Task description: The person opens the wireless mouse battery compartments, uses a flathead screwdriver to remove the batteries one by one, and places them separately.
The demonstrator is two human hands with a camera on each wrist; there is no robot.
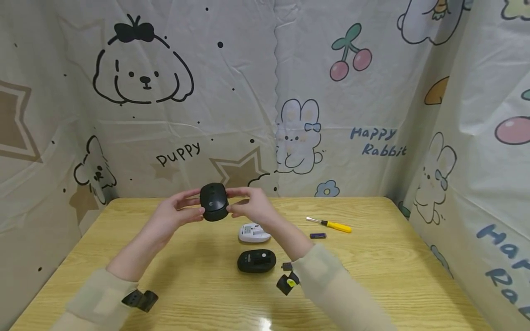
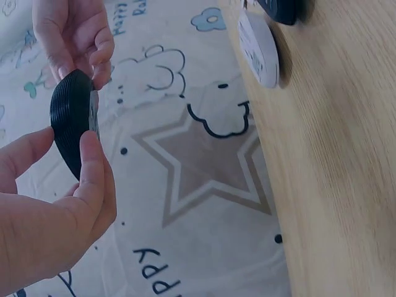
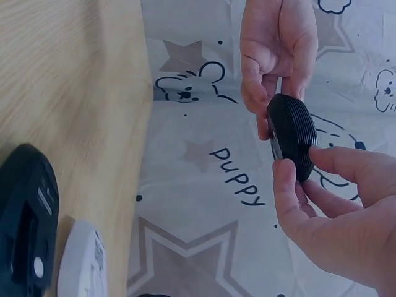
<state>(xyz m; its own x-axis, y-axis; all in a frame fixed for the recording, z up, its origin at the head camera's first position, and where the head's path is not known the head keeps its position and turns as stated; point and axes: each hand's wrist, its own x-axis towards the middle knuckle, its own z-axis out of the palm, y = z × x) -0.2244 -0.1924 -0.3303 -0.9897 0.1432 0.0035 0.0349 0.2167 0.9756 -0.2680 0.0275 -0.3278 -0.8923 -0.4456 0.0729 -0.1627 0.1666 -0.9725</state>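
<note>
Both hands hold a black computer mouse (image 1: pixel 214 201) between them, raised above the far part of the table. The left hand (image 1: pixel 178 209) pinches its left side, thumb near the lower edge and fingers higher up. On the opposite side the right hand (image 1: pixel 254 204) grips it with thumb and fingertips. Fine ridges run along the side of the mouse (image 2: pixel 69 117) in the left wrist view, and the right wrist view shows the ridged mouse (image 3: pixel 296 133) too. Below the right forearm, a white mouse (image 1: pixel 253 233) and a second black mouse (image 1: pixel 256 261) lie underside up on the table.
A yellow-handled screwdriver (image 1: pixel 337 226) lies at the right, with a small dark battery (image 1: pixel 318 236) just in front of it. Next to the right sleeve is a small dark piece (image 1: pixel 286 266). The wooden table (image 1: pixel 198 285) ends at a patterned cloth backdrop (image 1: pixel 248 92).
</note>
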